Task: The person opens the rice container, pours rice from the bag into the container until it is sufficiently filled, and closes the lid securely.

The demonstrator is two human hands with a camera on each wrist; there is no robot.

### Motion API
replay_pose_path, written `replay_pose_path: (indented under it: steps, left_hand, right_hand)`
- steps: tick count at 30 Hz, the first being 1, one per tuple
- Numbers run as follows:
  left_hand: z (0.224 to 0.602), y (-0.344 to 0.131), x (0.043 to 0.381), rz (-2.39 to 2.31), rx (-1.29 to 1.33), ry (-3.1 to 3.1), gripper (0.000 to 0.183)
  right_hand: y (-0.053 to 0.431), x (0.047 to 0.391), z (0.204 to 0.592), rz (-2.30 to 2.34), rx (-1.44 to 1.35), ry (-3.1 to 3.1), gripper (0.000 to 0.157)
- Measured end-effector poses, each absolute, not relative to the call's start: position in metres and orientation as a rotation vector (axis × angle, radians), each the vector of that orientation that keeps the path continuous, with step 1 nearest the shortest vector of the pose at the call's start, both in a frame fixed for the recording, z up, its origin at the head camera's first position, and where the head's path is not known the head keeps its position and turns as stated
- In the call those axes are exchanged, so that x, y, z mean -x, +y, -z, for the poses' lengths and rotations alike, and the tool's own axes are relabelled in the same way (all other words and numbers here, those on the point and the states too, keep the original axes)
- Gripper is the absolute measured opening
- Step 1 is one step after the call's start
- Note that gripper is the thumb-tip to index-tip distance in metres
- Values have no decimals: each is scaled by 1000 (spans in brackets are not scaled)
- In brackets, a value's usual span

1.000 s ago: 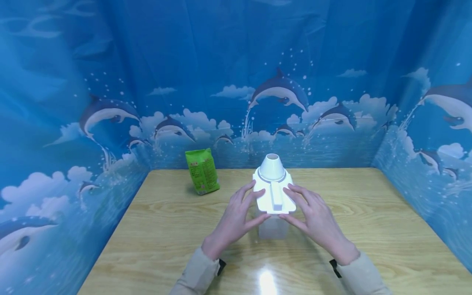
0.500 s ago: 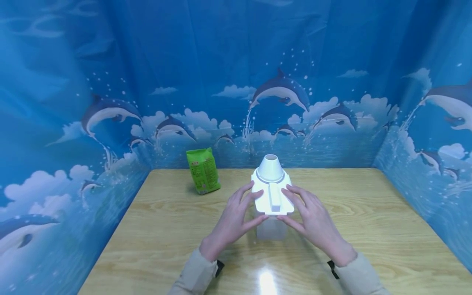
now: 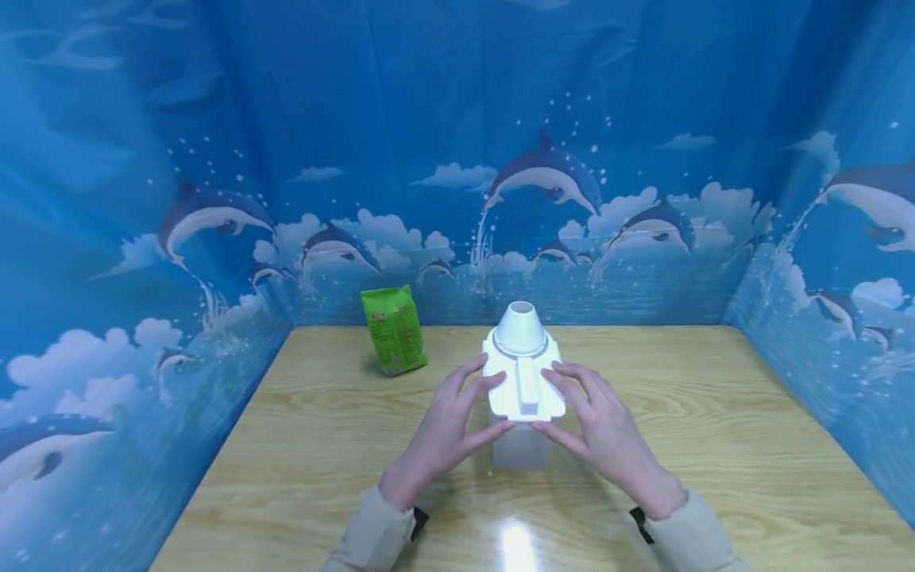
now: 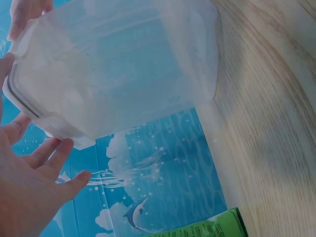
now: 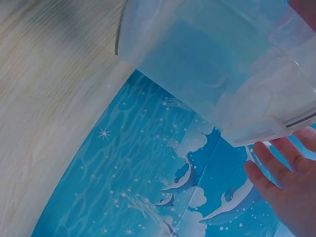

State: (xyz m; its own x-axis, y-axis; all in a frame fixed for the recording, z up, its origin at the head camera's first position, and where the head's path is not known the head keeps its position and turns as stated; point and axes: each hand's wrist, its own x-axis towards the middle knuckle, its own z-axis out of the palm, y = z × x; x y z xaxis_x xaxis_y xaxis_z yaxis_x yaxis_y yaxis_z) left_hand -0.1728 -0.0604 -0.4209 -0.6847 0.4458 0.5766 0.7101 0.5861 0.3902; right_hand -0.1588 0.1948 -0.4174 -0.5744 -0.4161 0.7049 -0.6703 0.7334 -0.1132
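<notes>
A tall translucent plastic container with a white lid stands upright in the middle of the wooden table. The lid has a cone-shaped spout with a round opening on top and a raised bar in front of it. My left hand holds the lid's left side, thumb at its front edge and fingers along the side. On the right side, my right hand holds it the same way. In the left wrist view, fingertips touch a side latch. The right wrist view shows a latch above the right fingers.
A green printed bag stands at the back left of the table, leaning slightly. Blue curtains with dolphins and clouds enclose the table's back and both sides.
The container, with both hands on its lid, has shifted slightly left and a little nearer to me. The green bag stays in place on the table.
</notes>
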Motion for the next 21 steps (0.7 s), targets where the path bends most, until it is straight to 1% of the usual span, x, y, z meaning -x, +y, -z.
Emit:
replay_pose_path:
  steps: [21]
  left_hand:
    - [421,-67,168,849,932,-2382,62]
  right_hand:
    - [190,154,413,-485,-806,-2318,81]
